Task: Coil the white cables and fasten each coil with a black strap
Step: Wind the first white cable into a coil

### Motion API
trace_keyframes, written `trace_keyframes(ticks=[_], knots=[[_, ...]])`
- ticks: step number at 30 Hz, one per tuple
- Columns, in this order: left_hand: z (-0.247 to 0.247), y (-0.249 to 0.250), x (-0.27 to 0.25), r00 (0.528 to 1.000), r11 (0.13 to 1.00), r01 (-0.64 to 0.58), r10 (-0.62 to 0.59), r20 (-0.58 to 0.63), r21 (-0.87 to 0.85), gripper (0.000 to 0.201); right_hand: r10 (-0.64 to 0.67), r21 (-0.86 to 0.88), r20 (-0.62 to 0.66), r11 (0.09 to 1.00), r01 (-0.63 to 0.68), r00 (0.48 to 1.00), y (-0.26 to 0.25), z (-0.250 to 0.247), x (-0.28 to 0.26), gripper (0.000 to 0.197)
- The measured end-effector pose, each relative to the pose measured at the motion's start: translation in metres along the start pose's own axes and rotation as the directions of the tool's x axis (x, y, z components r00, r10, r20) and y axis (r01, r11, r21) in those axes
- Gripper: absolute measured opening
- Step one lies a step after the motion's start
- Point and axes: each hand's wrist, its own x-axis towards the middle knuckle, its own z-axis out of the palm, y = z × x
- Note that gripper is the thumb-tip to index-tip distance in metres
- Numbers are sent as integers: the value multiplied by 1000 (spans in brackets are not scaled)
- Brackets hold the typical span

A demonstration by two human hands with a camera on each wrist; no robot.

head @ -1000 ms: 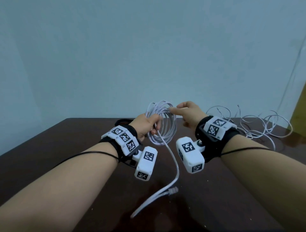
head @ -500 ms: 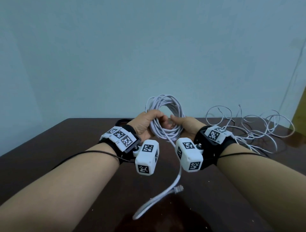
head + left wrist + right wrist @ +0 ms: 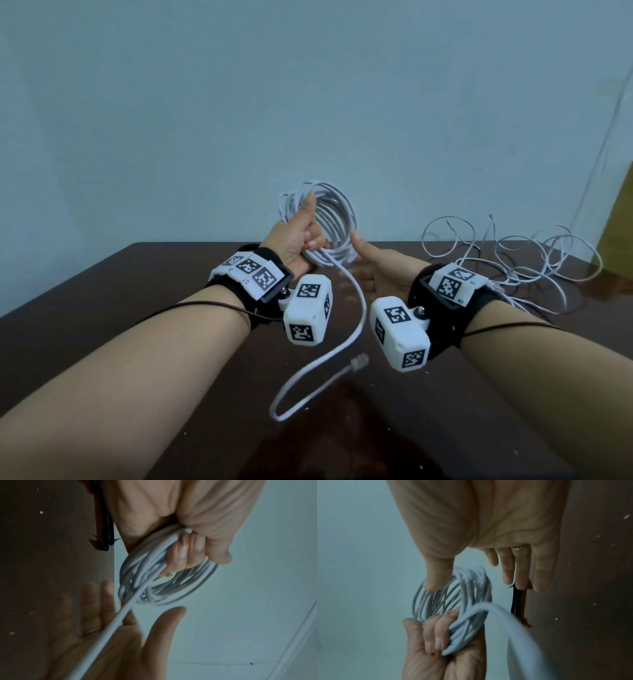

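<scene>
My left hand (image 3: 303,236) grips the bottom left of a coil of white cable (image 3: 337,219) held upright above the dark table (image 3: 137,308); the thumb lies up along its loops. In the left wrist view the fingers (image 3: 181,550) curl round the bundle (image 3: 180,588). My right hand (image 3: 359,260) is open just right of the coil, fingers straight and blurred, holding nothing. The coil's loose tail (image 3: 356,318) hangs down in a loop and ends in a plug (image 3: 359,361). Black straps (image 3: 518,601) lie on the table beyond the right fingers (image 3: 522,572).
A tangle of loose white cable (image 3: 513,260) sprawls over the table's far right, behind my right wrist. The table's back edge meets a pale blue wall (image 3: 308,102). A yellow-green surface (image 3: 620,219) shows at the far right edge.
My right hand has let go of the coil and opened beside it. My left hand has lifted and turned the coil, thumb now up. The hanging tail has swung.
</scene>
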Motion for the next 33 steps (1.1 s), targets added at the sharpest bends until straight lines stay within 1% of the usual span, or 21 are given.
trace_keyframes(ticks=[2, 3, 4, 5, 6, 7, 9, 10, 12, 14, 15, 17, 19, 22, 24, 27, 28, 31, 33], knots=[[-2, 4, 6, 997, 998, -63, 62, -43, -22, 38, 47, -19, 82, 999, -46, 995, 4, 2, -5, 56], [-4, 6, 9, 994, 995, -93, 91, -66, -23, 37, 58, -35, 136, 998, -54, 989, 5, 4, -7, 52], [-5, 8, 11, 989, 992, -120, 117, -93, -26, 38, 51, -56, 183, 998, -41, 982, 6, 7, -10, 41], [-7, 9, 13, 984, 989, -141, 136, -119, -38, 40, 33, -64, 208, 998, -20, 978, 8, 9, -11, 24], [-8, 11, 15, 980, 986, -154, 144, -139, -61, 42, 21, -53, 211, 999, -10, 977, 8, 10, -11, 14], [-9, 13, 16, 979, 983, -158, 144, -146, -92, 43, 21, -32, 191, 999, -15, 981, 8, 10, -11, 19], [-12, 17, 15, 983, 976, -149, 129, -131, -156, 48, 35, 7, 128, 999, -36, 991, 8, 9, -12, 21], [-14, 20, 14, 985, 973, -143, 123, -117, -182, 50, 39, 5, 78, 999, -39, 996, 7, 7, -11, 24], [-16, 24, 11, 989, 972, -136, 120, -91, -191, 56, 31, -23, -4, 999, -31, 1000, 9, -1, -9, 35], [-16, 28, 8, 990, 978, -135, 127, -62, -156, 60, 15, -81, 0, 997, -15, 1000, 11, -12, -8, 43], [-17, 29, 7, 990, 980, -132, 125, -58, -148, 59, 10, -95, 18, 995, -9, 1000, 13, -19, -8, 44], [-20, 34, 6, 990, 978, -132, 123, -66, -163, 54, 9, -82, 57, 997, -4, 998, 17, -32, -7, 41], [-25, 40, 7, 987, 976, -152, 141, -80, -157, 52, 23, -44, 63, 999, -20, 998, 23, -42, -4, 37], [-30, 43, 7, 987, 983, -151, 145, -62, -105, 47, 69, 52, -17, 996, -68, 997, 25, -55, 4, 37], [-33, 40, 6, 991, 991, -133, 132, -33, -30, 43, 84, 122, -46, 989, -78, 995, 19, -58, 8, 34], [-37, 32, 8, 990, 979, -139, 138, 18, 146, 41, 64, 286, 17, 956, -67, 998, 5, -56, 5, 25], [-39, 30, 9, 989, 967, -148, 144, 35, 208, 42, 48, 331, 10, 942, -49, 999, 1, -55, 5, 27], [-40, 21, 9, 987, 919, -158, 149, 53, 362, 44, 35, 442, -90, 897, 9, 995, -6, -48, 11, 51], [-37, 14, 7, 989, 906, -147, 136, 55, 397, 40, 21, 478, -165, 876, 61, 986, -11, -36, 13, 50]])
